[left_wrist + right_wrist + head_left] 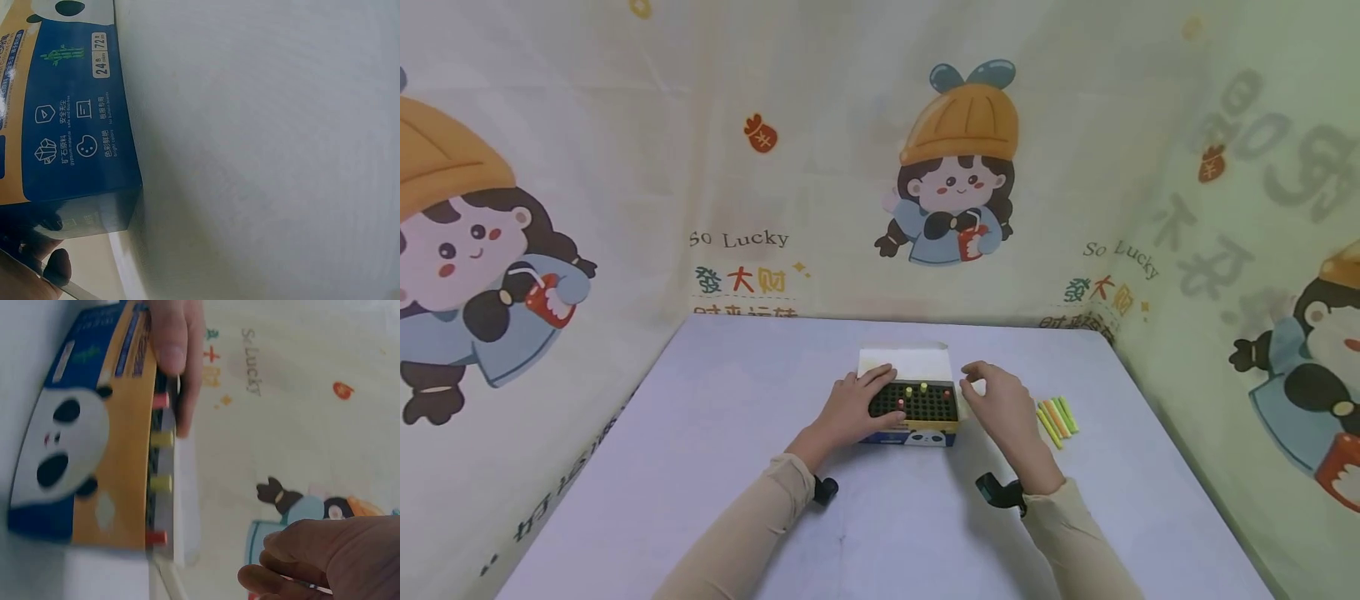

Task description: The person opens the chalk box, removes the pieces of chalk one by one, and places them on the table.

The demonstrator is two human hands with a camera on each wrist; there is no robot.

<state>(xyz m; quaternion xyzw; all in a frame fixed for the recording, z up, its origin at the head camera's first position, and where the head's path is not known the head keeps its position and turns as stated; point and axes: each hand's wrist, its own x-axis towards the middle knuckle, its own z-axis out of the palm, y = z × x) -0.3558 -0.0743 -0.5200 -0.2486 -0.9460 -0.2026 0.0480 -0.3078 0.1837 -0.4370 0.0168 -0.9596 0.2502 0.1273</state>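
"So where does the blue-and-orange cardboard box with a panda face (927, 438) sit?"
"On the white tabletop (715, 500), white lid (917, 363) raised. Two yellow and two reddish round sticks (908, 392) poke from its black holed tray (932, 407)."
"And the hands?"
"The left hand (848, 408) grips its left end, thumb at the front edge. The right hand (1006, 408), beside its right end, has loosely curled fingers, nothing visible between them; loose yellow-green and orange sticks (1056, 419) lie further right."

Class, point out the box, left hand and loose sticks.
Box (78, 440): right wrist view, printed panda face.
Left hand (848, 410): head view, back of the hand.
Loose sticks (1057, 419): head view, a middle stick's side.
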